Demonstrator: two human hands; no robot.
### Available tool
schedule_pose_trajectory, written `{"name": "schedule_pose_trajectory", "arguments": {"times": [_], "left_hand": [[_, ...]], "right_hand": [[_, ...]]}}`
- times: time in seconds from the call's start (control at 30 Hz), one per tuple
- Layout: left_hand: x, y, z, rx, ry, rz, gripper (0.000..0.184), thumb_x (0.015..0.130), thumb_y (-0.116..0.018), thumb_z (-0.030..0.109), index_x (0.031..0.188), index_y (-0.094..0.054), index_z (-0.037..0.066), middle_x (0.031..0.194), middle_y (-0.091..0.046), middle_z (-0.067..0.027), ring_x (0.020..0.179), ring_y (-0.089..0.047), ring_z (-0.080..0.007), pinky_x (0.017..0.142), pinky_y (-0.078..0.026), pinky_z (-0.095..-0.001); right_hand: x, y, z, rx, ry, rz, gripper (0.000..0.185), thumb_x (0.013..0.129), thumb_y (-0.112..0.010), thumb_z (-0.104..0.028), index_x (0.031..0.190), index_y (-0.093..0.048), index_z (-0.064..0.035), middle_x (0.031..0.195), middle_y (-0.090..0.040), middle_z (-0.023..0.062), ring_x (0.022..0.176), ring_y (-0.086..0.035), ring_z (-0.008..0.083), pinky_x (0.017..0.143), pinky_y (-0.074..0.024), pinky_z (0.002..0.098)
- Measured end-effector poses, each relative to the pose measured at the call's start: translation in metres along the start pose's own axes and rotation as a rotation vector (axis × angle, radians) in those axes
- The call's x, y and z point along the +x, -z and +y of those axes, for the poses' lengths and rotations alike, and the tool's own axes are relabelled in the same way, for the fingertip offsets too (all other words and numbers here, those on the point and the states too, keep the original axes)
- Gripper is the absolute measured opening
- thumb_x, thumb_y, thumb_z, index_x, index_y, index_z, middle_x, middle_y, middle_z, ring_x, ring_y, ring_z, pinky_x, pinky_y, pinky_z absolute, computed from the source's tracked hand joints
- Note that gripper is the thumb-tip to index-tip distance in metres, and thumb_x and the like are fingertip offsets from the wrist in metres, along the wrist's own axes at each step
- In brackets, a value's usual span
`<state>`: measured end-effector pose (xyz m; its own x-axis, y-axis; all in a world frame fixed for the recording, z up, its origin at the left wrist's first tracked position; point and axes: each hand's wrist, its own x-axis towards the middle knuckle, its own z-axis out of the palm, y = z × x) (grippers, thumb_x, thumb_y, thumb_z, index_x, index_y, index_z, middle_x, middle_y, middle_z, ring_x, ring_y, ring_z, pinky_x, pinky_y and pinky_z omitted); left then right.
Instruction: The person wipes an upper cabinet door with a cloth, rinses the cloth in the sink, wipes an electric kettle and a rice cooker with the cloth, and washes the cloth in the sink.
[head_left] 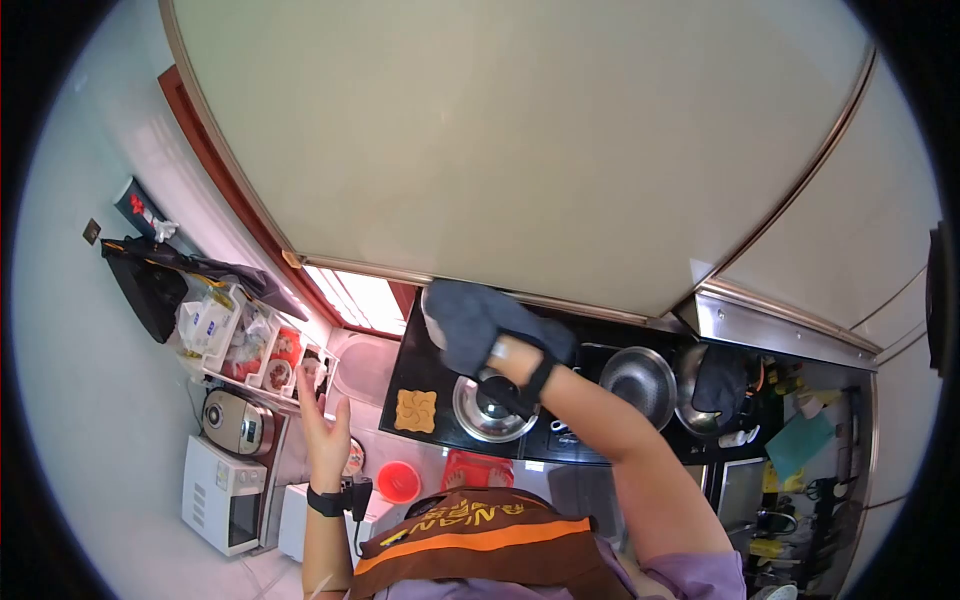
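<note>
The dark grey cloth lies over the right hand, spreading past the wrist toward the lower edge of the pale cabinet. It hides the right fingers, so whether they grip it or lie flat cannot be told. The left hand holds nothing; its fingers stretch upward with the thumb apart, in front of the white rack in this view, and whether they touch it is unclear.

Below the cloth runs the black desk. A tan scalloped mat lies near its left end, with a round, shiny lid just beside it, partly behind the right wrist. Farther right sit a steel pan and, next to it, a second pan partly covered by a dark cloth.

At the left wall, a rice cooker stands above a white microwave. A red bucket is on the floor near the brown apron.
</note>
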<state>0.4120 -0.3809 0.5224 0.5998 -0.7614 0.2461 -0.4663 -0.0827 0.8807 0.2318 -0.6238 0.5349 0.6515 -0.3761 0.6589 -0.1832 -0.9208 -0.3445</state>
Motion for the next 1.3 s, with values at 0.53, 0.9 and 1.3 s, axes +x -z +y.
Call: {"name": "schedule_pose_trajectory", "arguments": {"times": [0.53,0.9,1.3], "left_hand": [[-0.005,-0.013,0.011,0.000,-0.042,-0.064,0.079,0.086,-0.057,0.002,0.150,-0.012,0.007,0.155,-0.018,-0.0161,0.139,-0.028,-0.0300,0.108,-0.030,-0.0423],[0.002,-0.062,0.023,-0.011,-0.067,-0.209,0.079,0.086,-0.057,0.003,0.150,-0.011,0.008,0.153,-0.020,-0.0186,0.140,-0.026,-0.0312,0.108,-0.031,-0.0449],[-0.001,-0.016,-0.032,-0.002,0.059,-0.165,0.079,0.086,-0.058,0.004,0.150,-0.012,0.006,0.153,-0.021,-0.0169,0.139,-0.027,-0.0299,0.107,-0.032,-0.0431]], "right_hand": [[0.034,0.014,-0.028,-0.107,0.054,-0.070,0.035,0.076,-0.054,-0.011,0.108,-0.056,-0.0001,0.109,-0.059,0.0204,0.104,-0.057,0.0357,0.091,-0.0454,0.0412],[-0.114,0.189,0.051,-0.386,-0.123,-0.446,0.028,0.058,-0.062,-0.016,0.084,-0.063,-0.0059,0.089,-0.061,0.0138,0.085,-0.060,0.0311,0.076,-0.0491,0.0387],[-0.135,0.223,0.012,-0.650,-0.244,-0.299,0.024,0.067,-0.065,-0.020,0.089,-0.071,-0.0148,0.082,-0.062,0.0052,0.078,-0.058,0.0227,0.069,-0.0469,0.0352]]}}
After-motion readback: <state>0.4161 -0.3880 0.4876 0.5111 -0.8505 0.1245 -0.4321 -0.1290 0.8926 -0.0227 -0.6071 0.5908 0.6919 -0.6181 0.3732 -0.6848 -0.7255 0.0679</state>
